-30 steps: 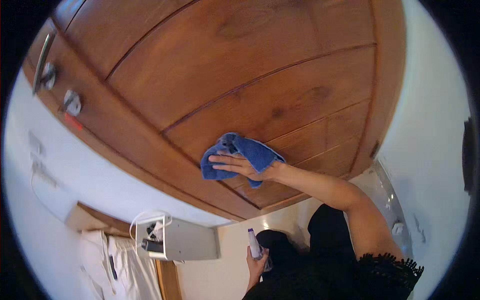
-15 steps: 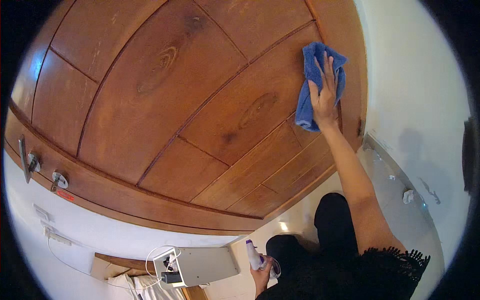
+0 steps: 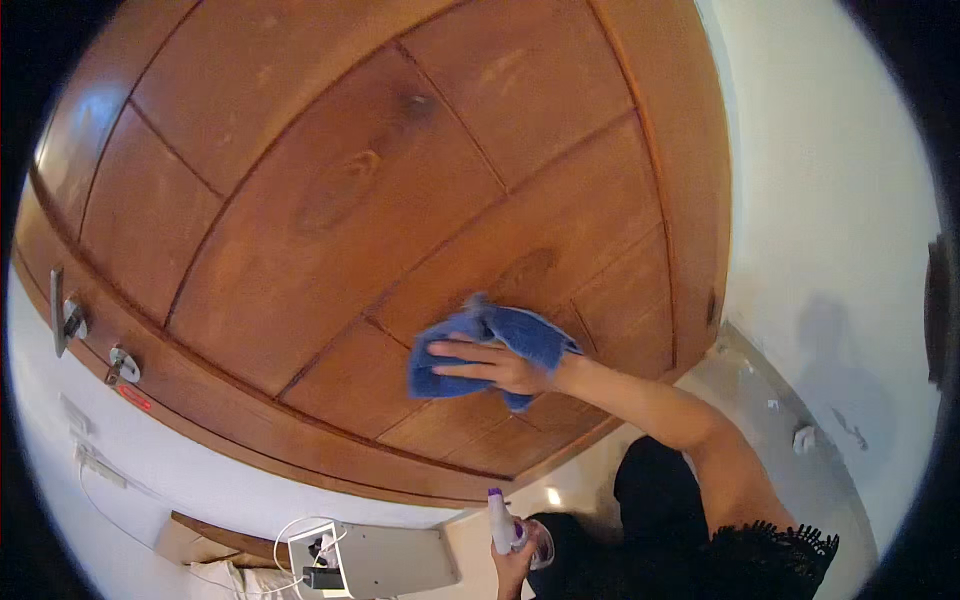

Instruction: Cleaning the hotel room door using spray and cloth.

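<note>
A blue cloth (image 3: 440, 375) lies against the brown wooden door (image 3: 290, 260), pressed there by my right hand (image 3: 490, 364). The fingers of that hand point left and are spread over the cloth, whose loose folds bunch above and below the wrist. Low in the view, my left hand (image 3: 514, 565) is wrapped round a spray bottle (image 3: 503, 522) with a white and purple spray head and a clear body. It is held upright beside my dark-clothed leg, apart from the door.
At the door's left edge are a metal lever handle (image 3: 62, 315) and a lock with a key (image 3: 124, 366). A white box-shaped cabinet (image 3: 395, 560) with cables stands below. White wall (image 3: 810, 170) borders the door on the right; crumpled paper (image 3: 804, 438) lies on the floor.
My right hand has swept the cloth from the door's upper right down and left to its lower middle. My left hand still holds the spray bottle, slightly shifted in view.
</note>
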A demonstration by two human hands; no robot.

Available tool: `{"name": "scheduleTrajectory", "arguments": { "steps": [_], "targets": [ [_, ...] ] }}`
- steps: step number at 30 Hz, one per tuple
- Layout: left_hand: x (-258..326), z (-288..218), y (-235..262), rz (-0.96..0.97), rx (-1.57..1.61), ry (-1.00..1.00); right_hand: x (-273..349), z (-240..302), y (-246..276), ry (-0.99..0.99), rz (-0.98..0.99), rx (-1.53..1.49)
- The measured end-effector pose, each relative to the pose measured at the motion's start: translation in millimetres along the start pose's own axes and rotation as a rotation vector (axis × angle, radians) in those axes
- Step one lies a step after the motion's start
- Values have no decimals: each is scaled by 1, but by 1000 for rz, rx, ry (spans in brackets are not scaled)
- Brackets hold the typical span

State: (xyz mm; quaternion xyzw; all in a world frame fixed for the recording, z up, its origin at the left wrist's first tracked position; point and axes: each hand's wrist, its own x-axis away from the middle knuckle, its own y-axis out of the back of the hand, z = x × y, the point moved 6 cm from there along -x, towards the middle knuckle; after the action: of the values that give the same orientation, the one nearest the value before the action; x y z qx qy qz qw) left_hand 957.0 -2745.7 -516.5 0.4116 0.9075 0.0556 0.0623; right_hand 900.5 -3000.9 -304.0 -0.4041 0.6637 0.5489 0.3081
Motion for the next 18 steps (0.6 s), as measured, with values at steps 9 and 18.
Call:
{"name": "scheduleTrajectory", "arguments": {
  "steps": [9, 18],
  "targets": [
    [21, 11, 10, -8, 68, 189, -89, -103, 137, -511, -568, 458],
    [1, -9, -2, 54, 149, 128, -161, 57, -8, 329, -202, -99]
  ]
}}
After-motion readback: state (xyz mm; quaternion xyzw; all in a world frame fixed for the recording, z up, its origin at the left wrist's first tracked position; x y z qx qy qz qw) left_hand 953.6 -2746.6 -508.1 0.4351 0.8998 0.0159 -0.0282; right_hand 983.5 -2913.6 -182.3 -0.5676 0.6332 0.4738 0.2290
